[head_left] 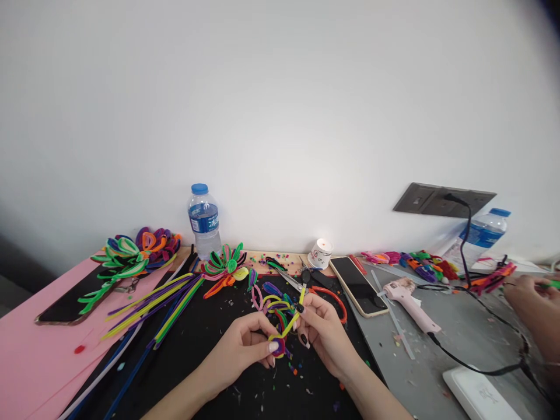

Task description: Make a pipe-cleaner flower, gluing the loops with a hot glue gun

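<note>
I have my left grip [250, 345] pinched on a red-and-purple coil [280, 349] and my right grip [324, 331] closed on the yellow pipe cleaner [289, 332], which runs between them above the black mat [214, 373]. The upright bottle [204, 223] behind seems to hold clear liquid, though its level is hard to read from here. I can't see inside the paper cup [321, 256]. The second bottle [485, 231] is crossed by a black cable [465, 242], and another person's hand [530, 302] is partly cut off at the right edge.
</note>
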Available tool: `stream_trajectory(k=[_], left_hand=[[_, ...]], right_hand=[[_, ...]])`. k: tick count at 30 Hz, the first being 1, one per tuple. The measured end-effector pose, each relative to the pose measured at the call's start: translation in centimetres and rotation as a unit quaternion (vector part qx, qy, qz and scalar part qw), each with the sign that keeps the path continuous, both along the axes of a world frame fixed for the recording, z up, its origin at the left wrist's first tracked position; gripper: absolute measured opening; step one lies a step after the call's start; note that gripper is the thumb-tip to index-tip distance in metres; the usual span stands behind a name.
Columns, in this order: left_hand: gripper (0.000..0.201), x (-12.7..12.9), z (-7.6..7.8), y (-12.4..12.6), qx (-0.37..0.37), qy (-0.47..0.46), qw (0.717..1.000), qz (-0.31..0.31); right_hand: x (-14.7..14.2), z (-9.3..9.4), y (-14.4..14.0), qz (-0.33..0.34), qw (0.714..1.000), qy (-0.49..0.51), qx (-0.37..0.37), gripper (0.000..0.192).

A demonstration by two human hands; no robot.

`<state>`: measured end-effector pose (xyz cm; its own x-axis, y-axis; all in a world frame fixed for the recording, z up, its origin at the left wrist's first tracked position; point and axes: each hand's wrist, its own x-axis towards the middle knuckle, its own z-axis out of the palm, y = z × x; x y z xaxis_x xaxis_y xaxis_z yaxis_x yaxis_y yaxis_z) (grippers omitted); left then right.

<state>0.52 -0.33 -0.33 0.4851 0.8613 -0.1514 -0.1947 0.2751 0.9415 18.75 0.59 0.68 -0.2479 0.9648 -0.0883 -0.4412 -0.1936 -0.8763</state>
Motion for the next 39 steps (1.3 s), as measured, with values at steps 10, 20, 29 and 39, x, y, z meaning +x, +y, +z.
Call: stream_trajectory(k=[10, 20, 29, 39], left_hand=[[0.020, -0.15, 0.09, 0.35, 0.023, -0.012, 0.997, 0.070], [0.018, -0.46, 0.39, 0.49, 0.047, 0.008, 0.991, 0.122], [0.017, -0.48, 0.23, 0.47, 0.066, 0.020, 0.991, 0.118], [0.019, -0.44, 0.40, 0.55, 0.065, 0.052, 0.987, 0.137]], right_hand=[[-0.17, 0.27, 0.06, -0.012, 0.998, -0.060, 0.019, 0.019], [-0.04, 0.22, 0.22, -0.039, 0.977, -0.201, 0.059, 0.024], [-0.21, 0.37, 0.14, -0.045, 0.969, -0.234, 0.060, 0.027], [-0.17, 0.18, -0.12, -0.037, 0.957, -0.274, 0.083, 0.024]])
